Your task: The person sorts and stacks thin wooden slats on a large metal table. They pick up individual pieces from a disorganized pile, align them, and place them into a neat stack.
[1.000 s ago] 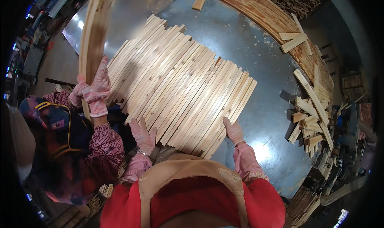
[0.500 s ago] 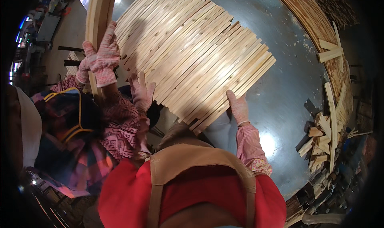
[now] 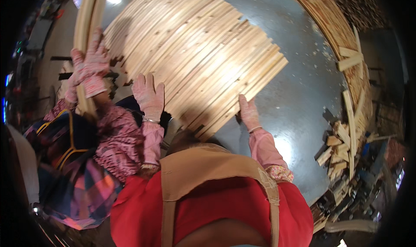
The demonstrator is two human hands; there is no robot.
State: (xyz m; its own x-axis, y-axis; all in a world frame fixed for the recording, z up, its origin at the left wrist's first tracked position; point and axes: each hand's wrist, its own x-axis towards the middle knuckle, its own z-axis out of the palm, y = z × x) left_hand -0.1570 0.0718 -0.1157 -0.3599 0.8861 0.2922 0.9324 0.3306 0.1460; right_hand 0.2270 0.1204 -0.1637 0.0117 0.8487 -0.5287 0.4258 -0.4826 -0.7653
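Many pale wooden strips [image 3: 190, 52] lie side by side on a grey metal table. My left hand [image 3: 148, 96], in a pinkish knitted glove, rests open with fingers extended against the strips' near-left ends. My right hand [image 3: 248, 111], gloved alike, grips the near-right edge of the outermost strips. Its thumb shows at the edge, while its other fingers are partly hidden. At the left, a co-worker's gloved hands [image 3: 92, 69] hold long wooden boards [image 3: 88, 17] upright in the view, beside the strips.
The grey metal table [image 3: 299, 99] curves away to the right, with wood chips on it. Short offcuts [image 3: 340, 147] are heaped at its right side. A long plywood-like board [image 3: 323, 13] lines the far-right edge. The co-worker stands close at my left.
The whole view has shifted slightly, so the strips appear further left. My left hand has moved a little up along the strip ends, fingers now straighter. My right hand stays at the edge.
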